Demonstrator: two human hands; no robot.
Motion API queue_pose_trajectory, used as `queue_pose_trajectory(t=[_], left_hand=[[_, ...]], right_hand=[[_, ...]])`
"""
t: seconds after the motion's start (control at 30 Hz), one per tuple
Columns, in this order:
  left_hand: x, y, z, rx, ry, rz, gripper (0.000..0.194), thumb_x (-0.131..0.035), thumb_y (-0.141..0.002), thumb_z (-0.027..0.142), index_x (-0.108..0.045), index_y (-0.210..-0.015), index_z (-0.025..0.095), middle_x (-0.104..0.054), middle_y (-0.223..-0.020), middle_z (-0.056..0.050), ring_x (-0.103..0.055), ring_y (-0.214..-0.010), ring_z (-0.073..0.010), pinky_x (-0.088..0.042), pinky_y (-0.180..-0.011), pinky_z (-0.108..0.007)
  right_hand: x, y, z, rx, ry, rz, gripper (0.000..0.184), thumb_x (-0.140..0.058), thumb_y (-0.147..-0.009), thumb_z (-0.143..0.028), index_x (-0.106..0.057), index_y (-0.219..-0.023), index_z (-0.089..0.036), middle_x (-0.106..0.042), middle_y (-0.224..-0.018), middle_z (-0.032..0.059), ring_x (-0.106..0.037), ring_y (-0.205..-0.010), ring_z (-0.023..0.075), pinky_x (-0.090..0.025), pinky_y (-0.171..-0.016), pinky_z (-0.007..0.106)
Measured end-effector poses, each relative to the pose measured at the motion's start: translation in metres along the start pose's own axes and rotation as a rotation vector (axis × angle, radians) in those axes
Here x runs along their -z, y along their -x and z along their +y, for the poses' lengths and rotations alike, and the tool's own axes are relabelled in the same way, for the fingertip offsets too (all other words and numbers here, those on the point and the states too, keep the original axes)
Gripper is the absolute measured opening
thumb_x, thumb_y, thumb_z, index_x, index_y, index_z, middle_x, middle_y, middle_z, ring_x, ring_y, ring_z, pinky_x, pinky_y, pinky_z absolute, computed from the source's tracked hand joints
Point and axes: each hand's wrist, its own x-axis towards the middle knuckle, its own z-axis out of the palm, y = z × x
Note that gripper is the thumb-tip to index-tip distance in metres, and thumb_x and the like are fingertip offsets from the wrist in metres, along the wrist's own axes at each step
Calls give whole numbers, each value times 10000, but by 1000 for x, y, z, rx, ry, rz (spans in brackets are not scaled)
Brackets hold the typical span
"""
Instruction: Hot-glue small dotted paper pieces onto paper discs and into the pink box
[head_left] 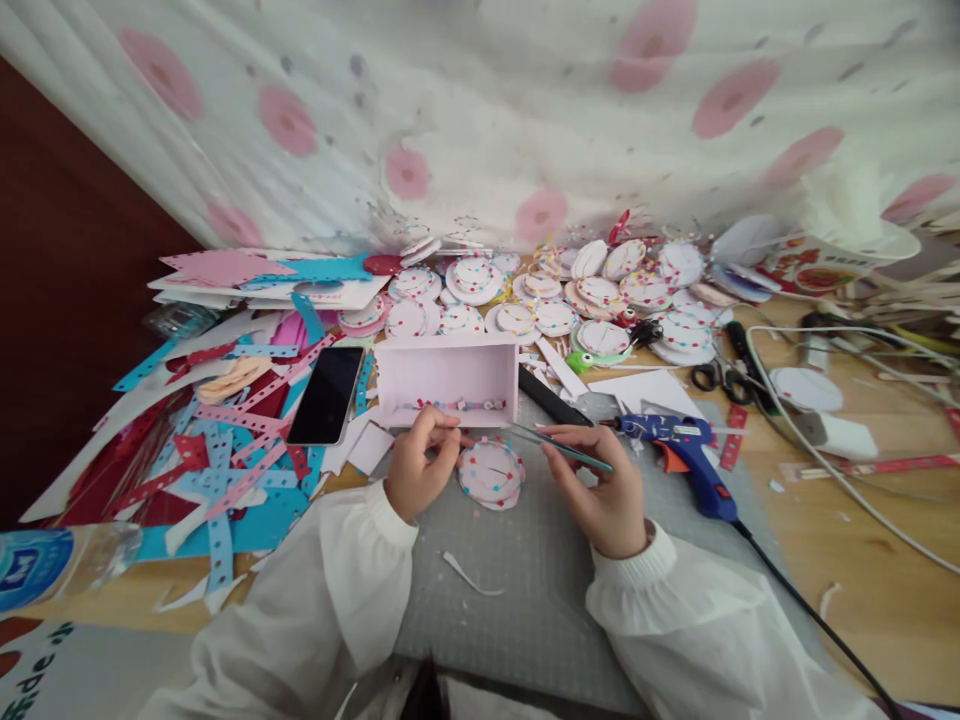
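Note:
My right hand (600,485) is closed around a pair of teal tweezers (577,457), their tips pointing left toward the front of a white open box (446,375). Small coloured pieces (472,405) lie along the bottom inside that box. My left hand (425,462) is at the box's front left corner, thumb and fingertips pinched together; whatever may be between them is too small to make out. Between both hands, a round white paper piece (491,475) edged with red and blue dots rests on the grey cutting mat (517,580).
Many decorated paper discs (472,280) are piled behind the box. Coloured paper strips (225,440) and a phone (326,395) are at left. To the right lie a blue glue gun (682,440) with its cord, black scissors (721,380) and a white cable (817,465).

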Motion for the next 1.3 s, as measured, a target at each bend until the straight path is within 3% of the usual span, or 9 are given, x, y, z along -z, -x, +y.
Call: queue_pose_trajectory(t=[0.2, 0.53, 1.17, 1.3], left_hand=[[1, 0, -1, 3, 6, -6, 79, -499, -888, 254, -476, -931, 191, -725, -752, -24, -653, -528, -124, -499, -563, -237], [1, 1, -2, 19, 20, 0, 71, -504, -884, 255, -469, -913, 200, -727, -761, -19, -649, -526, -119, -488, -530, -221], [0, 1, -4, 27, -6, 2, 72, -482, -900, 263, -466, -918, 195, -719, -724, -14, -601, -483, -102, -414, -473, -203], [1, 1, -4, 2, -33, 8, 46, -480, -904, 241, -471, -911, 196, -714, -705, -13, -675, -612, -137, -422, -510, -208]], right_hand=[[3, -1, -2, 26, 137, -44, 130, -629, -829, -219, -640, -958, -203, -710, -857, 32, -550, -510, 78, -477, -518, 219], [4, 0, 1, 144, 238, -40, 155, -616, -834, -212, -689, -969, -189, -731, -858, 49, -649, -625, 126, -505, -558, 222], [4, -2, -5, 197, 255, -61, 111, -606, -838, -192, -670, -928, -194, -682, -744, 30, -579, -543, 109, -469, -499, 226], [3, -1, -3, 196, 242, -70, 119, -604, -840, -191, -669, -940, -186, -668, -732, 24, -555, -524, 97, -455, -479, 215]])
